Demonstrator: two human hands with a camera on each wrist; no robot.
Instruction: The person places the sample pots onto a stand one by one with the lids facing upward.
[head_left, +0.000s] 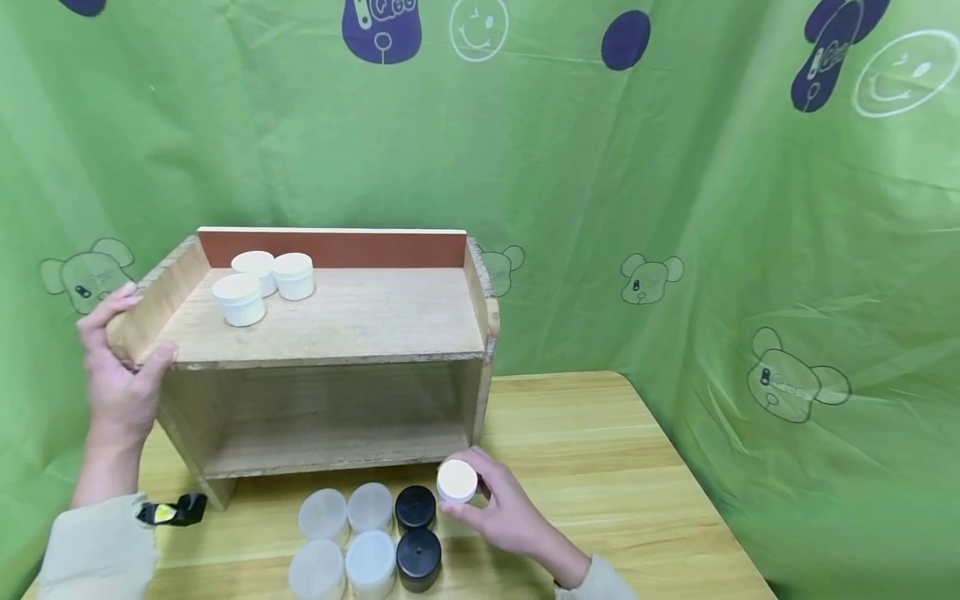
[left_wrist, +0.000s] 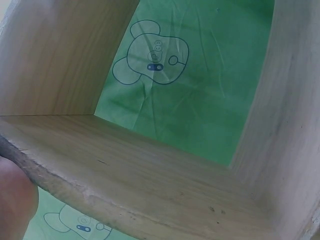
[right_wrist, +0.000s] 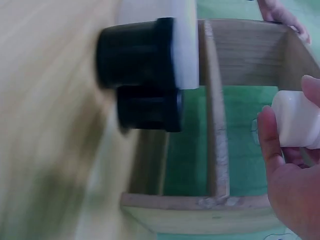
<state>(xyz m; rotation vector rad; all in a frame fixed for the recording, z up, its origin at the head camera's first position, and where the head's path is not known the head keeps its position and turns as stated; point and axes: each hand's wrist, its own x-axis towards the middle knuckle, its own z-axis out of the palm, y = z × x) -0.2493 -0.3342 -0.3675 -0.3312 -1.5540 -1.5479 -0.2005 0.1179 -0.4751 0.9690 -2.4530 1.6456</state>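
Note:
A small two-tier wooden shelf stands on the table, its left side panel gripped by my left hand. Only a fingertip of that hand shows in the left wrist view, at the panel's edge. Between thumb and fingers, my right hand holds a white jar just in front of the shelf's lower right corner. Three white jars sit together on the top board, toward the left. Beside the held jar are two black-lidded jars.
Several jars with pale translucent lids stand left of the black ones, before the shelf. The wooden table extends to the right. A green printed curtain hangs behind and along the right side.

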